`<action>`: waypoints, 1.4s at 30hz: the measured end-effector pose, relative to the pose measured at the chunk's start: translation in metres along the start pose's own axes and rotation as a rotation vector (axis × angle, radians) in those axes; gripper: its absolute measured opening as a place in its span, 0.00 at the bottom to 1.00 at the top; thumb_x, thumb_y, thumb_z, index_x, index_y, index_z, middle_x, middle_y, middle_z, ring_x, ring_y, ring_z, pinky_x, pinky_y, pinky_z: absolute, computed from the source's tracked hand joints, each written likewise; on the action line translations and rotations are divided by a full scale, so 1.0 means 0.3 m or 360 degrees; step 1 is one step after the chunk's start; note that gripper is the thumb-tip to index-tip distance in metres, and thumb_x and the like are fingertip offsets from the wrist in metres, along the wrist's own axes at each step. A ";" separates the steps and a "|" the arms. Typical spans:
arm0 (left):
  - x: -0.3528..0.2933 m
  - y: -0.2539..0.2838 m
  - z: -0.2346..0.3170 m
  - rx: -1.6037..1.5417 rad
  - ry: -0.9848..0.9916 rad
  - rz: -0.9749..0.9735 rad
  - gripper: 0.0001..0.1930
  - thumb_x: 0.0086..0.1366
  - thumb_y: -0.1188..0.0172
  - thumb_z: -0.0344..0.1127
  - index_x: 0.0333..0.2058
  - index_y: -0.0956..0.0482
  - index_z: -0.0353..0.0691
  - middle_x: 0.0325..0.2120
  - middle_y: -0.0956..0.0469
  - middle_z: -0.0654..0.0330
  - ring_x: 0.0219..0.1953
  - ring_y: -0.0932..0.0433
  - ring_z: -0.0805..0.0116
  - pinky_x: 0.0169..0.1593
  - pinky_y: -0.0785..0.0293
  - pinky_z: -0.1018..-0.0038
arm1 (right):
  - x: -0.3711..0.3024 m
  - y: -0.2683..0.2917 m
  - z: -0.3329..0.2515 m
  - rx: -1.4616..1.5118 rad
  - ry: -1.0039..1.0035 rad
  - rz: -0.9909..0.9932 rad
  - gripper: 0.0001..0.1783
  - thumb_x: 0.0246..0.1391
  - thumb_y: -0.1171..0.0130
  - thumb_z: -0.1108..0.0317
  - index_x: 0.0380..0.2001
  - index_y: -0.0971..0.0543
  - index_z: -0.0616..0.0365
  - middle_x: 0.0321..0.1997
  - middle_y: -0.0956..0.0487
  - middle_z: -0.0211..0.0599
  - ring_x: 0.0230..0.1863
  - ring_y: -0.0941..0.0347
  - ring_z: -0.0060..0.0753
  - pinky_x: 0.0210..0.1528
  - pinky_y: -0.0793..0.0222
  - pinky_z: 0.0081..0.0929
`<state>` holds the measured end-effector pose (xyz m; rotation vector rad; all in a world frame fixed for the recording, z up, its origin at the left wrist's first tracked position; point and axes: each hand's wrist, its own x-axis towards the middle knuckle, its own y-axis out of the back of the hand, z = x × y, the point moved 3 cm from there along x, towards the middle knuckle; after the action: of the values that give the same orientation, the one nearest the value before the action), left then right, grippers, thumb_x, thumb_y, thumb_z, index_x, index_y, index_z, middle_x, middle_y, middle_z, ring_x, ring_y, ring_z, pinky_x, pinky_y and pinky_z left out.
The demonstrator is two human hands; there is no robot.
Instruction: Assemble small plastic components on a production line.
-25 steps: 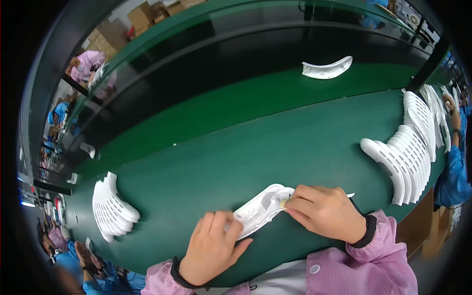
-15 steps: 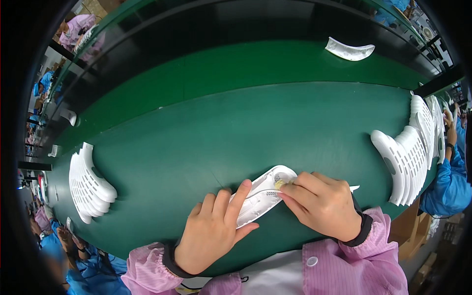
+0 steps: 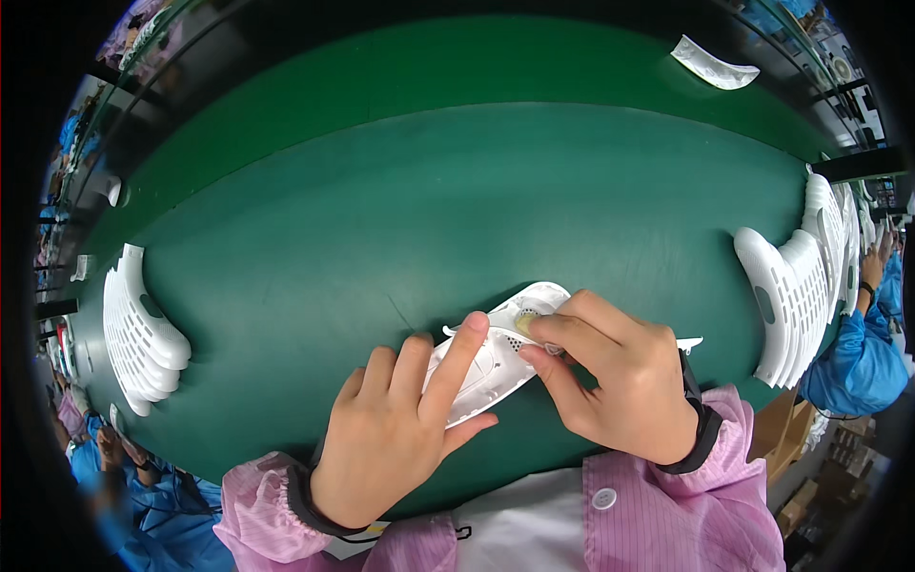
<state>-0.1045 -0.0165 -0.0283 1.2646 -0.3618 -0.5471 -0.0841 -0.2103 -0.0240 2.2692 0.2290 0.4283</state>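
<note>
A curved white plastic shell (image 3: 481, 381) lies on the green bench in front of me, its hollow inside facing up. Small perforated patches show at its far right end. My left hand (image 3: 400, 415) holds the shell's near left part, index finger across the top and thumb along the lower edge. My right hand (image 3: 620, 381) is bent over the far right end, thumb and index finger close together. At the index fingertip is a small yellowish piece (image 3: 524, 322), pressed against the perforated patch; its exact kind is too small to make out.
Stacked slotted white shells stand at the left (image 3: 143, 334) and at the right (image 3: 791, 296). A single white curved piece (image 3: 715, 65) lies on the far green strip. Beside my right wrist a thin white tip (image 3: 690, 343) sticks out. Co-workers in blue sit on both sides.
My right fingertips have moved slightly left along the shell's end with the yellowish piece. My left hand keeps its hold on the shell. The whole view has shifted a little.
</note>
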 end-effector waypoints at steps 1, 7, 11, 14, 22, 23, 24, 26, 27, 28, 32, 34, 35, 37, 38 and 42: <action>0.000 -0.002 -0.002 -0.0022 0.0028 -0.0010 0.52 0.46 0.25 0.52 0.68 0.38 0.39 0.41 0.27 0.55 0.36 0.25 0.59 0.37 0.22 0.68 | 0.000 -0.001 0.000 0.0003 0.0000 -0.0007 0.10 0.46 0.28 0.77 0.34 0.16 0.59 0.29 0.22 0.33 0.18 0.27 0.32 0.19 0.32 0.28; 0.008 0.004 0.002 0.0019 0.0051 -0.0058 0.45 0.48 0.26 0.51 0.64 0.32 0.42 0.42 0.29 0.56 0.36 0.25 0.58 0.37 0.21 0.67 | -0.005 -0.025 -0.039 -0.0302 0.0037 -0.0064 0.10 0.50 0.33 0.76 0.39 0.18 0.62 0.32 0.21 0.35 0.22 0.25 0.37 0.21 0.30 0.30; 0.012 0.007 -0.004 0.0054 0.0055 -0.0060 0.43 0.50 0.28 0.52 0.64 0.31 0.45 0.42 0.30 0.56 0.36 0.25 0.58 0.37 0.21 0.66 | 0.000 -0.020 -0.034 -0.0322 0.0007 -0.0210 0.12 0.52 0.34 0.73 0.40 0.19 0.64 0.34 0.23 0.36 0.22 0.24 0.36 0.22 0.28 0.29; 0.010 0.007 -0.008 0.0042 0.0042 -0.0056 0.41 0.53 0.30 0.54 0.64 0.30 0.47 0.42 0.30 0.55 0.36 0.25 0.59 0.37 0.21 0.66 | 0.000 0.000 -0.009 -0.0150 -0.0010 -0.0324 0.16 0.52 0.32 0.66 0.41 0.19 0.65 0.35 0.24 0.37 0.23 0.23 0.34 0.23 0.27 0.29; 0.007 -0.007 0.000 0.0033 0.0034 -0.0040 0.38 0.55 0.31 0.55 0.63 0.27 0.50 0.41 0.30 0.56 0.34 0.25 0.59 0.35 0.22 0.66 | -0.004 0.029 0.007 -0.0008 -0.0033 -0.0519 0.16 0.50 0.29 0.64 0.40 0.18 0.61 0.36 0.23 0.31 0.24 0.22 0.35 0.24 0.27 0.30; 0.012 -0.005 -0.001 0.0023 0.0031 -0.0038 0.38 0.55 0.31 0.55 0.63 0.27 0.50 0.41 0.30 0.56 0.34 0.25 0.59 0.35 0.22 0.66 | -0.009 0.029 0.017 -0.0122 0.0026 -0.0427 0.16 0.48 0.29 0.66 0.39 0.18 0.60 0.36 0.23 0.30 0.24 0.22 0.34 0.24 0.27 0.29; 0.018 -0.004 0.000 0.0032 0.0026 -0.0030 0.38 0.54 0.30 0.54 0.63 0.27 0.50 0.40 0.30 0.56 0.34 0.25 0.59 0.35 0.22 0.66 | -0.011 0.034 0.024 -0.0237 0.0085 -0.0335 0.15 0.47 0.29 0.67 0.39 0.17 0.59 0.35 0.24 0.30 0.23 0.23 0.33 0.23 0.27 0.29; 0.021 0.003 0.000 0.0041 0.0040 -0.0020 0.38 0.53 0.29 0.53 0.63 0.27 0.50 0.40 0.30 0.57 0.34 0.25 0.59 0.35 0.22 0.65 | -0.017 0.030 0.014 -0.0296 0.0080 -0.0281 0.15 0.43 0.27 0.69 0.37 0.16 0.56 0.34 0.23 0.29 0.22 0.24 0.33 0.22 0.29 0.28; 0.028 0.009 -0.001 0.0019 0.0035 -0.0013 0.39 0.52 0.28 0.52 0.63 0.27 0.51 0.39 0.31 0.57 0.33 0.25 0.59 0.34 0.23 0.66 | -0.018 0.033 0.010 -0.0350 0.0074 -0.0218 0.15 0.39 0.26 0.71 0.35 0.15 0.54 0.32 0.22 0.28 0.20 0.25 0.34 0.21 0.30 0.28; 0.023 0.014 -0.007 0.0010 0.0051 -0.0009 0.39 0.51 0.27 0.50 0.63 0.26 0.51 0.38 0.31 0.57 0.33 0.25 0.59 0.34 0.23 0.66 | -0.016 0.026 0.005 -0.0327 0.0097 -0.0227 0.15 0.39 0.26 0.71 0.35 0.15 0.54 0.32 0.22 0.28 0.20 0.25 0.34 0.21 0.30 0.28; -0.003 0.014 -0.012 0.0089 0.0118 -0.0022 0.38 0.53 0.29 0.54 0.64 0.26 0.55 0.35 0.33 0.60 0.31 0.28 0.64 0.32 0.26 0.71 | -0.010 -0.006 -0.006 -0.0299 0.0125 -0.0291 0.14 0.42 0.31 0.74 0.36 0.16 0.53 0.32 0.25 0.30 0.20 0.25 0.35 0.21 0.30 0.32; 0.015 -0.050 -0.016 0.0099 -0.0028 0.0153 0.36 0.58 0.34 0.56 0.64 0.28 0.52 0.35 0.33 0.63 0.31 0.30 0.68 0.30 0.30 0.74 | -0.022 -0.009 0.027 -0.0428 0.0087 -0.0273 0.15 0.41 0.31 0.75 0.36 0.16 0.51 0.31 0.24 0.31 0.19 0.26 0.38 0.20 0.31 0.31; 0.012 -0.061 -0.002 0.0145 -0.0002 0.0233 0.34 0.60 0.36 0.56 0.63 0.28 0.51 0.35 0.33 0.63 0.32 0.30 0.69 0.30 0.31 0.75 | -0.036 -0.004 0.045 -0.0431 0.0121 -0.0250 0.16 0.40 0.30 0.75 0.36 0.16 0.51 0.31 0.23 0.31 0.19 0.27 0.40 0.20 0.32 0.29; 0.017 -0.055 0.019 0.0115 0.0089 0.0263 0.32 0.61 0.37 0.56 0.59 0.27 0.46 0.36 0.32 0.63 0.33 0.30 0.69 0.30 0.31 0.77 | -0.042 0.009 0.093 -0.0319 0.0057 -0.0394 0.16 0.43 0.31 0.77 0.38 0.16 0.54 0.32 0.21 0.33 0.18 0.28 0.37 0.20 0.35 0.25; 0.053 -0.059 0.040 -0.0002 -0.0010 0.0465 0.32 0.61 0.36 0.57 0.58 0.27 0.43 0.36 0.32 0.62 0.33 0.30 0.69 0.30 0.31 0.76 | -0.067 0.070 0.107 -0.0293 -0.0057 -0.0336 0.14 0.42 0.33 0.80 0.36 0.17 0.57 0.31 0.22 0.34 0.19 0.30 0.32 0.21 0.38 0.23; 0.051 -0.079 0.043 -0.0010 0.0065 0.0465 0.31 0.59 0.34 0.54 0.53 0.26 0.38 0.36 0.31 0.58 0.31 0.29 0.67 0.27 0.29 0.72 | -0.007 0.097 0.007 -0.0201 0.0001 -0.0445 0.14 0.51 0.32 0.80 0.43 0.17 0.62 0.34 0.21 0.40 0.29 0.27 0.37 0.34 0.28 0.31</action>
<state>-0.1036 -0.0404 -0.0482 1.1890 -0.5005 -0.2730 -0.0846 -0.2318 -0.0043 2.0751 0.4982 0.2879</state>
